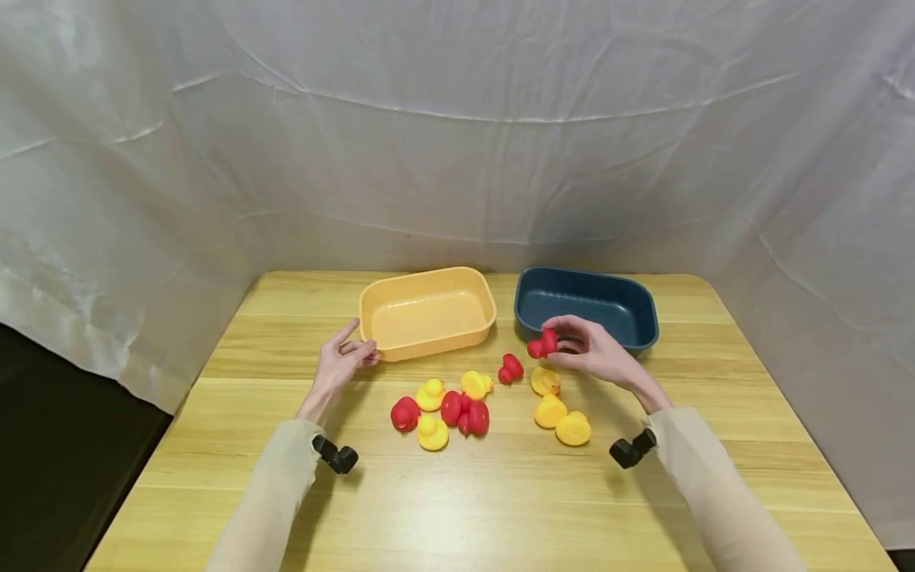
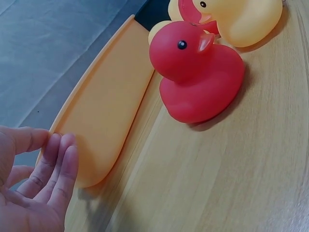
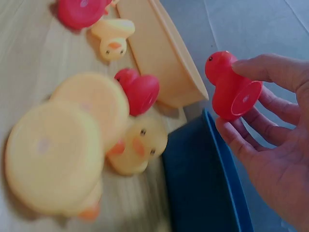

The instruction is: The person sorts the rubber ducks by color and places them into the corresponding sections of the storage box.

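My right hand (image 1: 582,345) pinches a red rubber duck (image 1: 542,343) (image 3: 231,87) in the air just in front of the dark blue tub (image 1: 586,306) (image 3: 205,193). My left hand (image 1: 343,357) (image 2: 36,183) rests with straight fingers against the near left corner of the yellow tub (image 1: 427,311) (image 2: 101,111). Both tubs look empty. Several red and yellow ducks lie on the wooden table between my hands, among them a red one (image 1: 404,414) (image 2: 198,72) nearest my left hand and a red one (image 1: 511,368) (image 3: 140,89) below the held duck.
Yellow ducks (image 1: 561,421) sit close under my right wrist. A white cloth backdrop (image 1: 457,135) hangs behind and beside the table (image 1: 500,508). The table's left edge drops to a dark floor (image 1: 57,461).
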The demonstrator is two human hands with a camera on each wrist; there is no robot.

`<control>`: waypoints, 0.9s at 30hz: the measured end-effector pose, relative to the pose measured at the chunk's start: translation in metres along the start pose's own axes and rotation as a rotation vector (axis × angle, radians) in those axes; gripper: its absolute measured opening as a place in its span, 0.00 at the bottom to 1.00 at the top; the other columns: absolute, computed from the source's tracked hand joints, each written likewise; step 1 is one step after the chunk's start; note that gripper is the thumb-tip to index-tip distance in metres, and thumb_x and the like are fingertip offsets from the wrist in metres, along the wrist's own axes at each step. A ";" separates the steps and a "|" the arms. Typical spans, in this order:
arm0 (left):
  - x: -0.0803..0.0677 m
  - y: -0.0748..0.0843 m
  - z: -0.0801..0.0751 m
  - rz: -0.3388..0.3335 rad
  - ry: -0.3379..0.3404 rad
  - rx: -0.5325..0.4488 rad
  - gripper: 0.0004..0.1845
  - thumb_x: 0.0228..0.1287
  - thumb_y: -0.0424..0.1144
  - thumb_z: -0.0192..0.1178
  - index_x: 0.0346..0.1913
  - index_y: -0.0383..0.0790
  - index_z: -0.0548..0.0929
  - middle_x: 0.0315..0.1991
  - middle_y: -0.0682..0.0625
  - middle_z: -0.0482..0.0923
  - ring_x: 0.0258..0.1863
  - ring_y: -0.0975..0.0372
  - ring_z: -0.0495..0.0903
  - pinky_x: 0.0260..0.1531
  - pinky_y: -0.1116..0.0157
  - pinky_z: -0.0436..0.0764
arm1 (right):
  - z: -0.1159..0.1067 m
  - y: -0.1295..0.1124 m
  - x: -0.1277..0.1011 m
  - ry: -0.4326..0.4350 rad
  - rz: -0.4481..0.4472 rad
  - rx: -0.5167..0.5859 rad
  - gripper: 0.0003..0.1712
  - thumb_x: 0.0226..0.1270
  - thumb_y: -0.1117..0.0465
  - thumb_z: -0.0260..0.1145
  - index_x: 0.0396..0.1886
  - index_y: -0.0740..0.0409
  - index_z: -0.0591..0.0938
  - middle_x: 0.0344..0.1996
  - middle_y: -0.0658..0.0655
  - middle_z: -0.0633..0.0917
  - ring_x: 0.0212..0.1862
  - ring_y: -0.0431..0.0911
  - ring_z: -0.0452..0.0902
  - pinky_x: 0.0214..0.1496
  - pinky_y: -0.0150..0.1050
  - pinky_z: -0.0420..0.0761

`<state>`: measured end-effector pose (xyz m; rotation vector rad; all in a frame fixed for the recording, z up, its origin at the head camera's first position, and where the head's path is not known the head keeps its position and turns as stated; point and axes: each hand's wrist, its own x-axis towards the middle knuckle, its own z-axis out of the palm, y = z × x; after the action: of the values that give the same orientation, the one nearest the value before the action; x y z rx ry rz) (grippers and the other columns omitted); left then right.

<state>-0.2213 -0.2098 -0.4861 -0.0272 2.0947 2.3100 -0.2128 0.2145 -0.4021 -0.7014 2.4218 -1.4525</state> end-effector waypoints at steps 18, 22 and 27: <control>0.009 -0.011 -0.006 -0.072 0.005 0.029 0.46 0.48 0.44 0.67 0.68 0.42 0.53 0.27 0.49 0.83 0.29 0.58 0.84 0.36 0.64 0.83 | 0.021 -0.010 0.075 -0.013 0.041 -0.069 0.28 0.53 0.58 0.67 0.54 0.57 0.71 0.50 0.58 0.75 0.51 0.54 0.75 0.54 0.46 0.78; 0.009 -0.008 -0.005 -0.074 0.004 0.042 0.47 0.46 0.42 0.68 0.68 0.42 0.53 0.27 0.50 0.83 0.28 0.59 0.84 0.36 0.64 0.83 | 0.031 -0.014 0.091 -0.017 0.057 -0.038 0.27 0.53 0.60 0.67 0.54 0.58 0.71 0.52 0.59 0.74 0.51 0.54 0.75 0.54 0.46 0.77; 0.018 -0.018 -0.011 -0.077 -0.027 0.046 0.50 0.42 0.43 0.70 0.69 0.45 0.52 0.28 0.49 0.83 0.30 0.56 0.84 0.38 0.61 0.82 | 0.042 -0.018 0.108 -0.013 0.114 0.007 0.28 0.52 0.62 0.67 0.55 0.58 0.71 0.53 0.59 0.74 0.52 0.54 0.73 0.52 0.44 0.78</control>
<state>-0.2384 -0.2184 -0.5055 -0.0730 2.0941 2.2066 -0.2824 0.1195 -0.4014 -0.5588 2.4035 -1.4074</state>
